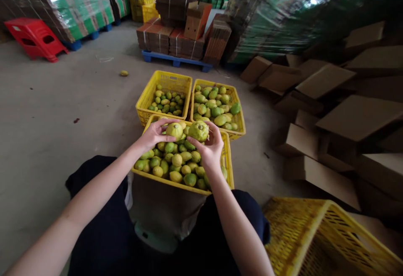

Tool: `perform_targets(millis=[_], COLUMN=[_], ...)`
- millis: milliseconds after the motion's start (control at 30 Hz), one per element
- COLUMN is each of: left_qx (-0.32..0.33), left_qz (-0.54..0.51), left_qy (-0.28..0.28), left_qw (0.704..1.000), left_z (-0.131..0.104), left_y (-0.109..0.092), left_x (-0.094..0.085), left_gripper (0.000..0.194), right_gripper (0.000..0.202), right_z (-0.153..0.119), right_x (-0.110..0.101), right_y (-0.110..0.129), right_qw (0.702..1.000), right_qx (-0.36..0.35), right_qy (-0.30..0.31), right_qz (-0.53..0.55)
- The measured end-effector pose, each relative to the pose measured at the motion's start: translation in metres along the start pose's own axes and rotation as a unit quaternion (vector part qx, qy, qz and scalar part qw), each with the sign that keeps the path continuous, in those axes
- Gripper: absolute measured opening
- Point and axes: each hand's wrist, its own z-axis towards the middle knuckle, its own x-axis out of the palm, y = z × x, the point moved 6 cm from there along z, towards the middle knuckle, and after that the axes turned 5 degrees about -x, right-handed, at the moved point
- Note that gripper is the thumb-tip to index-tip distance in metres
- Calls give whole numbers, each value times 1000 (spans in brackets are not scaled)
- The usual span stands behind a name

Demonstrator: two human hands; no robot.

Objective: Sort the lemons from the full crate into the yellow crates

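Between thumb and fingers of my left hand is a pale yellow-green lemon, its end turned up toward me. My right hand grips a larger, bumpy green lemon close beside it. Both fruits are held above the near yellow crate, which is full of green and yellow lemons. Behind it, the back left crate has small green fruit low inside. The back right crate holds bigger green-yellow fruit nearly to the rim.
A large yellow crate stands at the lower right. Cardboard boxes lie heaped along the right. One lemon lies on the floor near a red stool. Ahead, a blue pallet carries flattened cartons.
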Motion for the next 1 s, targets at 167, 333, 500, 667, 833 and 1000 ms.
perform_targets(millis=[167,333,500,667,833,1000], left_qx=[-95,-149,-139,-149,-177,-216], left_qz=[-162,-199,-184,-211,-272,-226], left_qy=[11,37,31,-54,-173,-298], left_qw=[982,968,973,965,930,902], left_z=[-5,-8,-5,-4,1,0], left_y=[3,14,21,18,32,45], left_x=[7,17,16,8,-10,-29], left_gripper=[52,37,21,18,14,15], right_gripper=[39,26,40,40,33,31], right_z=[0,-1,-1,-3,-2,-3], right_x=[3,15,20,17,12,8], right_y=[6,-7,-19,-27,-38,-49], right_qw=[999,983,957,942,921,904], right_qx=[-34,91,185,238,295,330], right_qy=[-10,3,34,30,-70,-136], right_qz=[41,159,221,235,243,235])
